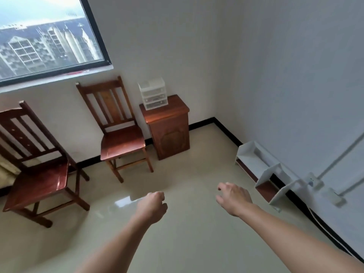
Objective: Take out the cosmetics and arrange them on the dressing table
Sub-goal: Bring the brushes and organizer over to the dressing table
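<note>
chair [122, 142] just beside the cabinet [169, 138] may crowd the reach. clear drawer unit [152, 93] on its tabletop looks light; a one-handed drawer pull could drag it off. cosmetics presumably inside, indistinct. left hand [152, 206] and right hand [233, 198] well apart from it, fingers loosely curled, empty.

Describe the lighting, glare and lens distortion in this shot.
Head view: daylight from the window lights the room; a bright glare patch sits on the glossy floor beyond the left hand; the wide lens tilts the whole room; the clear drawer box on the cabinet looks soft, its contents unreadable.
</note>
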